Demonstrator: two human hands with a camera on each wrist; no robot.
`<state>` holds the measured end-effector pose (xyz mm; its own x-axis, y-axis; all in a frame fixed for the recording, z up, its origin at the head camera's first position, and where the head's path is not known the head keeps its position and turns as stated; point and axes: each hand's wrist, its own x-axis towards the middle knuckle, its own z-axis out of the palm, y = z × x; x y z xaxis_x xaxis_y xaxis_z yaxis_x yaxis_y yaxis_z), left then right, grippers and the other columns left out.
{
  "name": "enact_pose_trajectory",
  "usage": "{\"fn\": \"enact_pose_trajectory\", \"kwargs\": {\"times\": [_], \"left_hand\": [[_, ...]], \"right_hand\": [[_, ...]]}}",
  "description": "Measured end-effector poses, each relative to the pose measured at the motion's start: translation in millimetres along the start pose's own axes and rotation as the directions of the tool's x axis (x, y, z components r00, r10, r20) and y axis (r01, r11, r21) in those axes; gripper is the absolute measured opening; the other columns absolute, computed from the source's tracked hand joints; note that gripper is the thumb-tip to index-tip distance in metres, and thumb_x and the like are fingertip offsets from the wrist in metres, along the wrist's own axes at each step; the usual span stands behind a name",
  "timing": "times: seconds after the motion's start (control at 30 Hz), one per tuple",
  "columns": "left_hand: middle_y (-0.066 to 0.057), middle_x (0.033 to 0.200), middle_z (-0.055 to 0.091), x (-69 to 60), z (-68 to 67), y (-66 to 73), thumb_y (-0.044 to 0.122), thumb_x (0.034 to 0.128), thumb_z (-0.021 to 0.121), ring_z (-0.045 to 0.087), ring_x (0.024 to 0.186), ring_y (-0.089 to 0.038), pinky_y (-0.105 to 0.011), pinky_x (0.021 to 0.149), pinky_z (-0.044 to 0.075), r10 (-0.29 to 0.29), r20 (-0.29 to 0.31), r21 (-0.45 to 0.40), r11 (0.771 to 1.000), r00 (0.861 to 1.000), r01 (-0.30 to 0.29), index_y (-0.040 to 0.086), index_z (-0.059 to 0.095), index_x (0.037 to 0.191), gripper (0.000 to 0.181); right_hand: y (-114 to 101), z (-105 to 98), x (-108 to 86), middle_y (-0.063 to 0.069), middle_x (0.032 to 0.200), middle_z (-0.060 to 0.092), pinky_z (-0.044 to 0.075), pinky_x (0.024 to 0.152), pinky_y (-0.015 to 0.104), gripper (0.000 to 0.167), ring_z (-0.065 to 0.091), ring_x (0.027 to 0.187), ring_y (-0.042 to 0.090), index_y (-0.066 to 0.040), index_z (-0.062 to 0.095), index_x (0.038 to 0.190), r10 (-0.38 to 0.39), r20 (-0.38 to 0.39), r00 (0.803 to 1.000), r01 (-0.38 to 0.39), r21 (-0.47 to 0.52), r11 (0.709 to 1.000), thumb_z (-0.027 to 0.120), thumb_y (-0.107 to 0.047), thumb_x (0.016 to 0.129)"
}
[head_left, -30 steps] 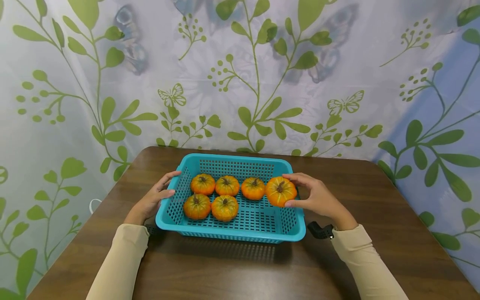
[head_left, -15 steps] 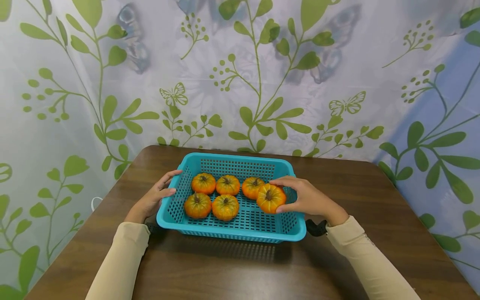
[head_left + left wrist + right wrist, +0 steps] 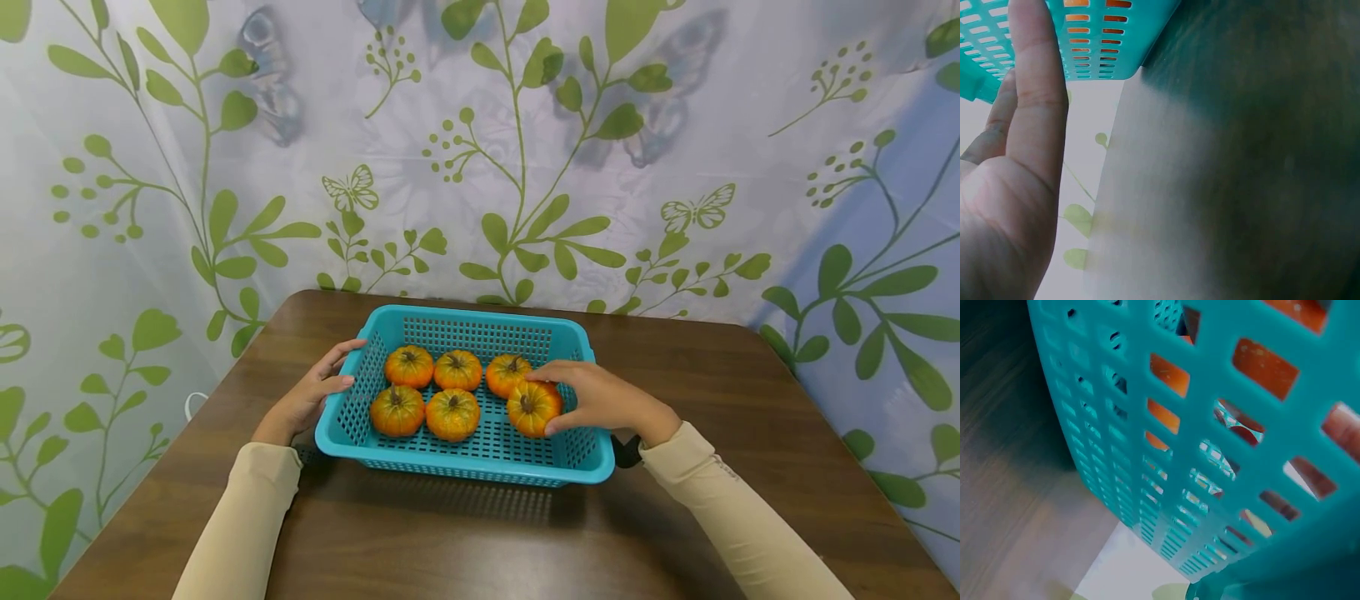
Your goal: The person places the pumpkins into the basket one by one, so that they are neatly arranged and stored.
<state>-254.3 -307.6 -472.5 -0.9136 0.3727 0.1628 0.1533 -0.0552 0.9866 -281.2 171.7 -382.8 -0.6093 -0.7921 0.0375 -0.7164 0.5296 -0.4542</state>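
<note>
A turquoise plastic basket [image 3: 465,465] with slotted walls holds several small orange pumpkins with brown stems. At its right end, my right hand [image 3: 606,402] reaches over the rim and grips one pumpkin [image 3: 531,415], thumb on the near side and fingers on the far side. Just behind that one sits another pumpkin [image 3: 505,375]. My left hand [image 3: 306,402] touches the basket's left end with fairly straight fingers; in the left wrist view a finger [image 3: 1036,119] lies along the slotted wall. In the right wrist view the basket wall [image 3: 1129,431] mostly hides the right hand.
The basket stands on a dark brown wooden table [image 3: 480,542]. Behind the table hangs a pale curtain [image 3: 420,225] with green leaves and butterflies. A white loop of cord [image 3: 193,403] shows past the table's left edge.
My right hand has carried its pumpkin left and down, from beside the basket's right wall to lower inside it. My left hand stays at the basket's left end.
</note>
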Motion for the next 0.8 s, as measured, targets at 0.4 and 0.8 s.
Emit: {"fn": "enact_pose_trajectory", "kwargs": {"times": [0.4, 0.8], "left_hand": [[-0.036, 0.162, 0.024, -0.2, 0.3, -0.2, 0.016, 0.1094, 0.055, 0.06, 0.124, -0.019, -0.038, 0.097, 0.06, -0.001, -0.008, 0.004, 1.0, 1.0, 0.001, 0.041, 0.052, 0.152, 0.05], [-0.037, 0.163, 0.021, -0.2, -0.2, 0.0, 0.017, 0.109, 0.055, 0.059, 0.124, -0.019, -0.037, 0.097, 0.059, -0.002, -0.009, 0.014, 1.0, 1.0, 0.002, 0.043, 0.052, 0.151, 0.049]], "right_hand": [[-5, 2, 8.6, 0.022, 0.148, 0.063, 0.049, 0.111, 0.061, 0.073, 0.057, 0.138, 0.044, -0.002, 0.065, 0.147, 0.048, 0.066, 0.997, -0.039, -0.126, 0.991, 0.095, -0.028, 0.085], [-6, 7, 17.0, 0.016, 0.138, 0.071, 0.048, 0.111, 0.063, 0.069, 0.068, 0.123, 0.036, -0.003, 0.07, 0.141, 0.022, 0.088, 0.996, -0.003, -0.207, 0.978, 0.096, -0.03, 0.083]]}}
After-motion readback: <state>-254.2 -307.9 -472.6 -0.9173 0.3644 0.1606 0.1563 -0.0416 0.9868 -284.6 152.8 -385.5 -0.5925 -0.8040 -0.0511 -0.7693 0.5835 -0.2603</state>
